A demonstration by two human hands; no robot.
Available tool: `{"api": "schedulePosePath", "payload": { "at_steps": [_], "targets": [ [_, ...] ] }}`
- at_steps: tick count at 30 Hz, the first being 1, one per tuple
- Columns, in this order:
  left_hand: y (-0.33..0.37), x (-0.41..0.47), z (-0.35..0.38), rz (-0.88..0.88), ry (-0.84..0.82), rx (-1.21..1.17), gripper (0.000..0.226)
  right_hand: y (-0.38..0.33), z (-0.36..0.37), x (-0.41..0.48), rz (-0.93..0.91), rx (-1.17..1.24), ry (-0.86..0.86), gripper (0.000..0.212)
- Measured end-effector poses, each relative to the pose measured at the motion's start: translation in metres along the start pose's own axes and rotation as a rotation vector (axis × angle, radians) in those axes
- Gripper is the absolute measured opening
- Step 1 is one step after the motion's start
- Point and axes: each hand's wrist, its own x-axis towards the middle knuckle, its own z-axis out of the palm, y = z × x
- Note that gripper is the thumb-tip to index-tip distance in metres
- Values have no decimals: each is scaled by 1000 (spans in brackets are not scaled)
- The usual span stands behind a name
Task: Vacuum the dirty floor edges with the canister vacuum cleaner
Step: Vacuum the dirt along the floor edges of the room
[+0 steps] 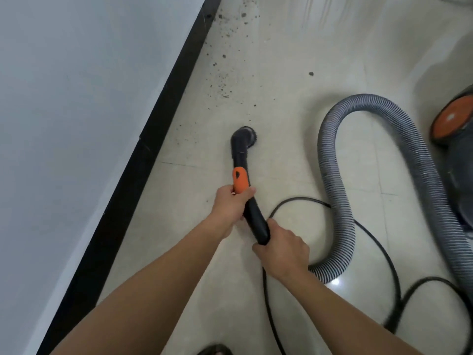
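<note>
Your left hand (231,204) and right hand (282,249) grip the vacuum handle (256,221), brush (245,139) just short of the dirt (222,83) by the baseboard (153,139); push forward next.

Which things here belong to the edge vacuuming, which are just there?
Job: left hand, right hand, black wand, round brush nozzle, grey hose, canister vacuum, power cord, dirt specks, black skirting.
Just there: white wall, dark shape at bottom edge.

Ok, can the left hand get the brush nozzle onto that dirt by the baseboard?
Probably yes. The left hand grips the wand behind the brush nozzle, and only open tile lies between it and the dirt along the black baseboard.
</note>
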Motion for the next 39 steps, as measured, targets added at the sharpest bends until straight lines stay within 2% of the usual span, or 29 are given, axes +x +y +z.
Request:
{"api": "schedulePosePath", "payload": {
  "at_steps": [3,6,8,15,19,21,26,30,34,37,39],
  "targets": [
    [11,11,15,14,-31,30,19,5,-8,12,36,40,2,24],
    [2,19,8,8,106,-56,25,10,-15,32,-86,-39,-66,25],
    [2,27,6,-5,128,-107,28,13,-21,48,-131,-112,-69,26],
    [72,87,32,26,-78,-69,29,1,-47,115,95,-13,4,26],
    [91,99,25,17,-91,-113,30,-14,-59,137,117,93,-51,25],
    [86,88,15,-12,-98,-106,24,-14,-53,124,100,102,-79,25],
    [24,35,-12,-178,-169,-138,26,17,-25,59,-93,-119,-113,30],
    [-15,-16,-11,-220,-116,-238,35,49,-27,25,-252,-202,-196,27],
    [-53,-76,3,-303,-96,-321,30,87,-26,-12,-365,-257,-310,29],
    [-78,-112,10,-357,-39,-402,27,105,-25,-31,-472,-374,-343,39],
    [-89,-131,13,-385,-33,-438,25,108,-25,-43,-510,-417,-365,36]
  ]
}}
